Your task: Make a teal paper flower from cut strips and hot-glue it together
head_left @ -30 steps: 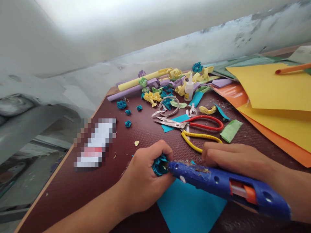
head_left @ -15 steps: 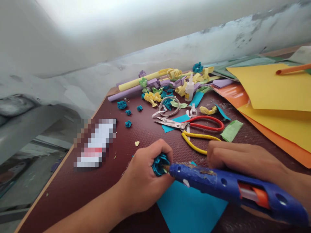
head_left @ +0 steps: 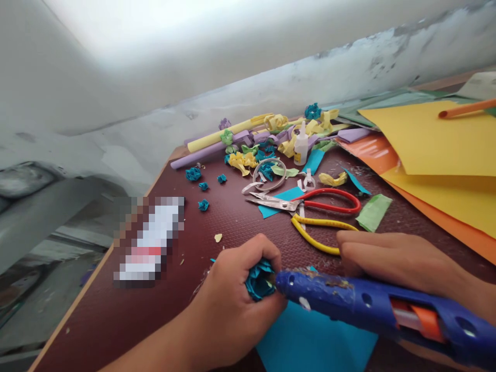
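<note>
My left hand (head_left: 236, 305) is closed around a blue paper flower (head_left: 259, 281), its folded petals showing between thumb and fingers. My right hand (head_left: 403, 261) grips a blue hot glue gun (head_left: 341, 295) with an orange part in its side opening. The gun's nozzle points left, at the flower's petals; whether it touches them I cannot tell. Beneath both hands lies a sheet of blue paper (head_left: 318, 338). Just beyond my right hand rest scissors (head_left: 284, 204) with one red and one yellow handle, partly over a blue paper strip.
Small blue paper flowers (head_left: 192, 174) sit at the left. Behind are rolled paper tubes (head_left: 209, 152), curled paper scraps, a small glue bottle (head_left: 300, 147) and a pale ring (head_left: 269, 174). Yellow sheets (head_left: 437, 139) cover the right side. A blurred-out rectangular item (head_left: 155, 237) lies near the left edge.
The view has shifted slightly. My hands, flower and glue gun appear a little lower and farther right, and the nozzle sits nearer the flower's right side.
</note>
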Demonstrator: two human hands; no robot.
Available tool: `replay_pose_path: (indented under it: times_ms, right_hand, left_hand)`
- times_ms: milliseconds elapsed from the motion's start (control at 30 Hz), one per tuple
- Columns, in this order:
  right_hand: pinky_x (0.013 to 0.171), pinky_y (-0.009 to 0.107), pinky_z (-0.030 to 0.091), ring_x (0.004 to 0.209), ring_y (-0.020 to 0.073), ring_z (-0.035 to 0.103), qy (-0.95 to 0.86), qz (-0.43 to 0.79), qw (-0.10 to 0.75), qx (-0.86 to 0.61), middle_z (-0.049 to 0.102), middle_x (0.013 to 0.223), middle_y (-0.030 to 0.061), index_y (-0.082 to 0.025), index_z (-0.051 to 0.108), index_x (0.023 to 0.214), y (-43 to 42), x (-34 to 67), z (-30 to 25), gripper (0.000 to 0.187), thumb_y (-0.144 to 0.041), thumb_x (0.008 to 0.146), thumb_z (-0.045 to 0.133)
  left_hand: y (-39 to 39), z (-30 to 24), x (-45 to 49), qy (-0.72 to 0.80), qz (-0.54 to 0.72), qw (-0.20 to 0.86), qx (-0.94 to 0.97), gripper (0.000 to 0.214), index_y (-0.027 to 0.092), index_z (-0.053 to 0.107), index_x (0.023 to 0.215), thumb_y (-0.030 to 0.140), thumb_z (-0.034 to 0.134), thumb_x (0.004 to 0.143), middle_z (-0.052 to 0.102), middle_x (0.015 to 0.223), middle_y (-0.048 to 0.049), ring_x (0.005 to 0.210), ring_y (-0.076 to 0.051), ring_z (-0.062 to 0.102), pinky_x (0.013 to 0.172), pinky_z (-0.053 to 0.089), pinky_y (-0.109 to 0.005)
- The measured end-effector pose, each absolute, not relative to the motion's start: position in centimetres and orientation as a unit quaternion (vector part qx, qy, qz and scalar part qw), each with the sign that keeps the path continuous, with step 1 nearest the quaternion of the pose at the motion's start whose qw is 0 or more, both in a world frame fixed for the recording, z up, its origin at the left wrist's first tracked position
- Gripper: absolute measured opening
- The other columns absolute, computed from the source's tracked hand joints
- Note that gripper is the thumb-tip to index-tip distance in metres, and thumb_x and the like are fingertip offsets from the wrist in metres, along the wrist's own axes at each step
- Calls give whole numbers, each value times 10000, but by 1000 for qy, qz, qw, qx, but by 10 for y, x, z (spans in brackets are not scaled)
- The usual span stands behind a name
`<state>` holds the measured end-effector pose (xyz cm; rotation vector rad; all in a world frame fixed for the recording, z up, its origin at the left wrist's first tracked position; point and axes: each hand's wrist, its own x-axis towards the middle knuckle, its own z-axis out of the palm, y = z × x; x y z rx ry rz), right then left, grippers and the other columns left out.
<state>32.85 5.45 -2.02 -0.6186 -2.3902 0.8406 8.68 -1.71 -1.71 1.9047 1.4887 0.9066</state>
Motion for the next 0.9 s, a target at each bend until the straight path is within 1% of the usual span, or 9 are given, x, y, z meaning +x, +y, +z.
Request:
replay_pose_path:
  times_ms: [67,200,367,467,533,600,667,733,900]
  right_hand:
    - [487,279,275,537,121,452,-884,305,255,-247,453,651,-18,-207,438,664,54,330,-22,305,-183,955,527]
    - [491,279,276,538,127,442,-884,302,240,-264,456,631,-18,-212,420,668,55,332,-26,289,-169,939,511]
    - [495,263,272,547,114,418,-889,324,244,-212,459,663,-33,-217,446,722,58,333,-23,223,-204,830,641]
    - [491,252,306,575,128,481,-881,359,247,-184,547,720,-9,-221,536,793,60,331,-20,173,-252,803,705]
    - [509,255,361,630,155,546,-883,364,242,-172,614,790,27,-221,594,850,61,329,-18,157,-272,796,733]
    - [533,258,402,672,171,581,-884,360,243,-172,644,838,47,-219,621,893,61,327,-16,156,-256,795,737]
    - [541,254,409,664,161,575,-882,358,248,-180,638,826,40,-215,617,893,60,327,-15,131,-225,803,712]
    - [538,249,394,635,145,541,-879,360,251,-185,608,785,21,-210,594,864,60,328,-17,111,-215,806,689]
    - [539,242,355,627,129,481,-883,362,239,-178,554,760,9,-207,514,803,62,329,-22,159,-267,830,658]
  left_hand:
    - [-18,-17,87,553,339,278,708,173,223,552,785,83,639,734,583,673,72,587,-92,486,538,391,-200]
    - [-18,-17,87,554,333,288,706,213,224,552,786,48,627,693,585,671,74,590,-92,490,543,397,-195]
    - [-17,-16,87,562,328,279,706,175,220,556,786,79,637,722,593,684,57,598,-104,504,547,405,-208]
    - [-16,-16,86,563,328,275,707,148,222,556,802,125,655,750,587,687,58,599,-105,500,544,402,-209]
    - [-16,-18,86,562,334,270,707,158,225,553,807,118,651,746,578,683,63,599,-102,494,543,397,-206]
    - [-16,-20,85,564,336,267,706,175,229,554,815,97,636,736,579,684,67,598,-101,495,543,396,-204]
    - [-16,-20,85,565,334,264,707,177,234,557,823,95,627,738,584,686,69,591,-101,497,537,394,-203]
    - [-16,-20,85,565,331,263,709,164,235,559,817,104,625,742,591,687,66,588,-102,502,535,396,-204]
    - [-17,-17,87,584,330,260,694,107,232,563,779,141,609,748,594,681,52,593,-113,498,535,394,-217]
